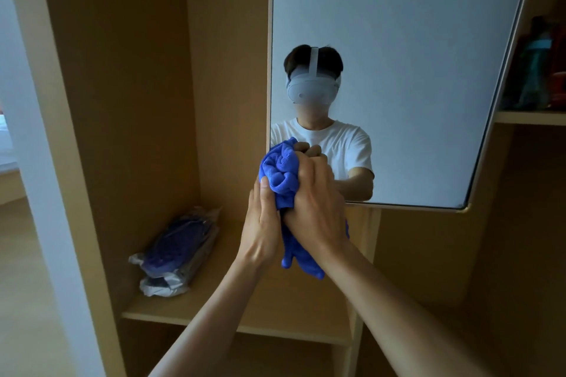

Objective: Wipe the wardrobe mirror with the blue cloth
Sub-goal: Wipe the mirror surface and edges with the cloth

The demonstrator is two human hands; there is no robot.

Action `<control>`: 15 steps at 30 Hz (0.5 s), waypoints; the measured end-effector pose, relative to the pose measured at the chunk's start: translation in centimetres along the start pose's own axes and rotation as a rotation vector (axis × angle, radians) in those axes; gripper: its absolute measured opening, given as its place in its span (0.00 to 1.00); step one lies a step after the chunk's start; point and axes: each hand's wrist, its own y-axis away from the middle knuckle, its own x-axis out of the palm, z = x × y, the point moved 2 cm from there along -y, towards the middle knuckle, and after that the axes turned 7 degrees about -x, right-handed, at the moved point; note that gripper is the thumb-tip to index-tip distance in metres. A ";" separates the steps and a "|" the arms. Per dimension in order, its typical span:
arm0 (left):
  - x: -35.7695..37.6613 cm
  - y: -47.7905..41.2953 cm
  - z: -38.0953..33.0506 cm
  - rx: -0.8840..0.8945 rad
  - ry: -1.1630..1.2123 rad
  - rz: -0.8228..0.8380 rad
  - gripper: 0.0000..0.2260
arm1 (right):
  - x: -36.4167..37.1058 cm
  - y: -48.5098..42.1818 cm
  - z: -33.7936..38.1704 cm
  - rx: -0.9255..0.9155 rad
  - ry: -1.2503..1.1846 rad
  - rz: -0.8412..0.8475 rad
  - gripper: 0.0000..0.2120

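The blue cloth (280, 171) was bunched up before the lower left corner of the wardrobe mirror (398, 40). The right grip (315, 202) was curled round it and the left grip (260, 223) clasped its side. Wiping seemed barely begun, and nearly all the glass remained.

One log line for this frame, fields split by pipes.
stage: cloth bunched before mirror, lower left | left hand: holds cloth | right hand: grips cloth | mirror contact: cannot tell
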 end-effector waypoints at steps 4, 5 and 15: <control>0.0 -0.1 0.1 0.012 -0.031 -0.008 0.39 | -1.9 0.2 -3.0 0.015 -0.015 -0.022 0.20; -0.1 -0.2 0.2 0.005 -0.032 -0.013 0.39 | -2.7 0.2 -4.0 0.027 -0.006 -0.038 0.19; 0.3 -0.1 0.4 -0.001 -0.068 -0.079 0.28 | -10.7 1.6 -15.1 0.141 0.052 -0.172 0.13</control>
